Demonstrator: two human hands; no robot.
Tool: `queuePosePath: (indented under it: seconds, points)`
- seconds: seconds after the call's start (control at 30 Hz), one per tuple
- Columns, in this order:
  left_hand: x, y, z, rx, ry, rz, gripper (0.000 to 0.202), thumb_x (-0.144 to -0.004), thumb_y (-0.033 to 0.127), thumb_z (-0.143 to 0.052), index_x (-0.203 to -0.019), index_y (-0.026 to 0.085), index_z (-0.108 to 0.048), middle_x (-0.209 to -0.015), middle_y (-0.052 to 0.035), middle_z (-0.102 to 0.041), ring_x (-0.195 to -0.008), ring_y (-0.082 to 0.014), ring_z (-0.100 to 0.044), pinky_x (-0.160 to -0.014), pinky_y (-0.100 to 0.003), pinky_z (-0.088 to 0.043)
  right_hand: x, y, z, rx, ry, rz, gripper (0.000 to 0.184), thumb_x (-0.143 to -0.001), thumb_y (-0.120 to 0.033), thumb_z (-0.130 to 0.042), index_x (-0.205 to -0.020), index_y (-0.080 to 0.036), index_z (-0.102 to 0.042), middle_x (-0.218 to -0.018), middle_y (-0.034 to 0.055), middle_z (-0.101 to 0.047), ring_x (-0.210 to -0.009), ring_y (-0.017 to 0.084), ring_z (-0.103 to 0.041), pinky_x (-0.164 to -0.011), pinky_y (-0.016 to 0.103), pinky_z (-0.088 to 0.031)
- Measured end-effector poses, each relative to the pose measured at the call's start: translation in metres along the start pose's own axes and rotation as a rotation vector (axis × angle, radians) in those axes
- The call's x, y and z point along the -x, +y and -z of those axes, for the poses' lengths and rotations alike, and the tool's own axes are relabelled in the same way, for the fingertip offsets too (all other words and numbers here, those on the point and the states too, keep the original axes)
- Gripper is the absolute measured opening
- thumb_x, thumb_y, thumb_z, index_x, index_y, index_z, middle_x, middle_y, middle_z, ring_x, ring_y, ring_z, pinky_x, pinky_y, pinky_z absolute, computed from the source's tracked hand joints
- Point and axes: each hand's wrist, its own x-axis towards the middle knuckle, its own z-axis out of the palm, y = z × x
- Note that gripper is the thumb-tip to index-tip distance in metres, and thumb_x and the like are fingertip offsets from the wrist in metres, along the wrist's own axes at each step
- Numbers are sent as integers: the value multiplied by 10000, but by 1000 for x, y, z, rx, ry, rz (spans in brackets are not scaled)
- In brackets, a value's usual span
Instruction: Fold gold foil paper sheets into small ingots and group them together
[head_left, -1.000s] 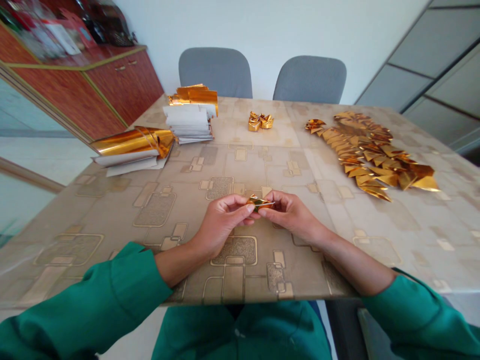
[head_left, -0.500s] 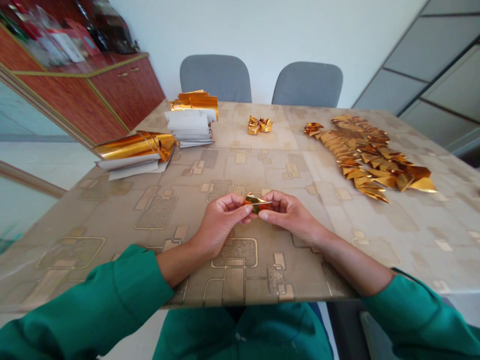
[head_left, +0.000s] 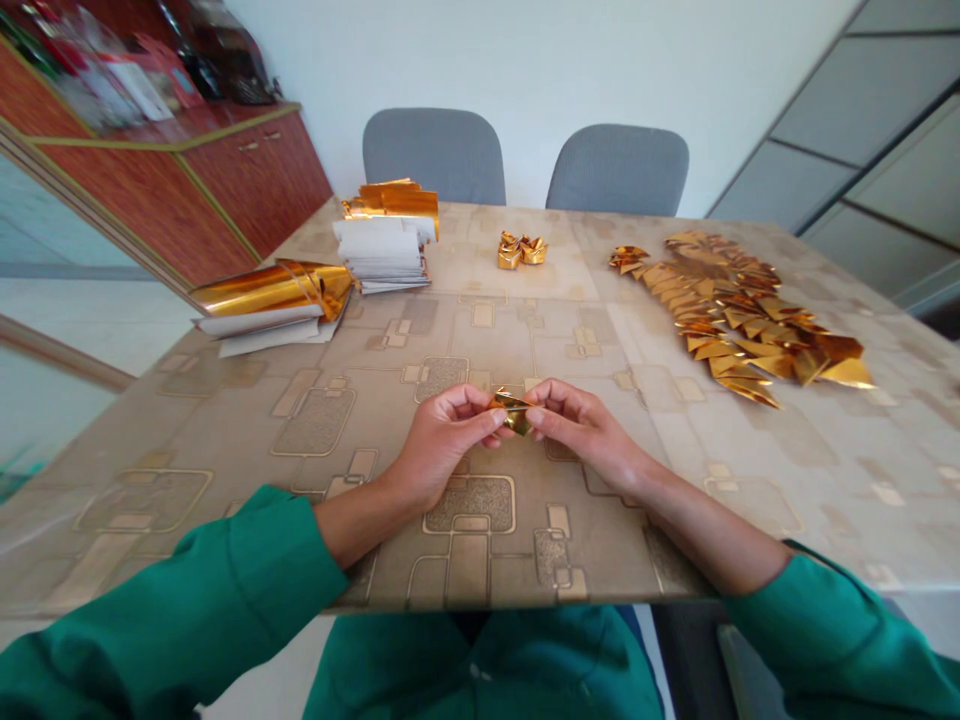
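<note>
Between my left hand (head_left: 450,430) and my right hand (head_left: 577,420) a small folded piece of gold foil (head_left: 512,410) is pinched in the fingertips of both. Beyond them, a small cluster of folded gold foil pieces (head_left: 522,250) sits mid-table. A long overlapping array of gold foil triangles (head_left: 727,315) lies at the right. At the left lie a stack of white-backed foil sheets (head_left: 382,255) and a curled gold foil roll on white paper (head_left: 274,292).
A patterned beige tablecloth (head_left: 465,540) covers the table, whose near edge runs below my forearms. Two grey chairs (head_left: 433,155) stand behind it. A red wooden cabinet (head_left: 247,185) with cluttered items stands at the back left. My green sleeves enter from both lower corners.
The foil piece has been turned and folded tighter between my fingertips, and now looks smaller and more angular. The view has shifted slightly; the objects on the table have not moved.
</note>
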Motion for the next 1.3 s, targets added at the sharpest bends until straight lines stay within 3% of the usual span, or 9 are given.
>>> queuePosePath:
  seconds: [0.17, 0.3, 0.5, 0.63, 0.8, 1.3]
  points:
    - [1, 0, -2, 32, -19, -9, 197, -732, 276, -786, -789, 146, -650, -725, 4, -694, -637, -93, -645, -587, -190, -488, 1, 4, -4, -15, 60, 30, 291, -810, -434, -700, -771, -207, -522, -660, -47, -496, -558, 93, -368, -522, 246, -280]
    - [1, -1, -2, 92, -42, -10, 218, -748, 290, -780, -890, 150, -690, -796, -21, -724, -663, -101, -652, -659, -224, -516, 1, 4, -4, -52, 67, 46, 299, -820, -449, -688, -785, -211, -511, -687, -40, -510, -578, 96, -391, -538, 251, -294]
    - [2, -1, -2, 74, 17, -7, 209, -696, 285, -811, -768, 156, -664, -751, 1, -687, -659, -102, -629, -604, -209, -497, -1, 12, -7, -11, 61, 93, 299, -777, -423, -726, -813, -213, -517, -762, -26, -542, -683, 121, -484, -632, 274, -376]
    - [3, -1, -3, 46, -18, 16, 195, -712, 279, -799, -757, 143, -667, -742, -4, -674, -668, -93, -610, -607, -196, -493, 0, 15, -8, 42, 82, 141, 257, -807, -366, -706, -749, -207, -513, -715, -23, -531, -655, 121, -461, -614, 281, -350]
    - [3, -2, -4, 203, -9, 70, 255, -711, 270, -812, -867, 174, -635, -859, 4, -680, -755, -108, -640, -654, -221, -542, 1, 12, -10, -26, 148, 133, 271, -808, -363, -697, -750, -225, -471, -678, -45, -486, -590, 109, -406, -554, 266, -315]
    - [5, -4, -10, 180, 34, 77, 282, -653, 308, -850, -786, 141, -665, -718, 9, -661, -628, -79, -596, -615, -202, -501, -1, 16, -23, 169, 243, 162, 237, -779, -330, -644, -735, -235, -431, -653, -49, -447, -599, 120, -408, -563, 267, -335]
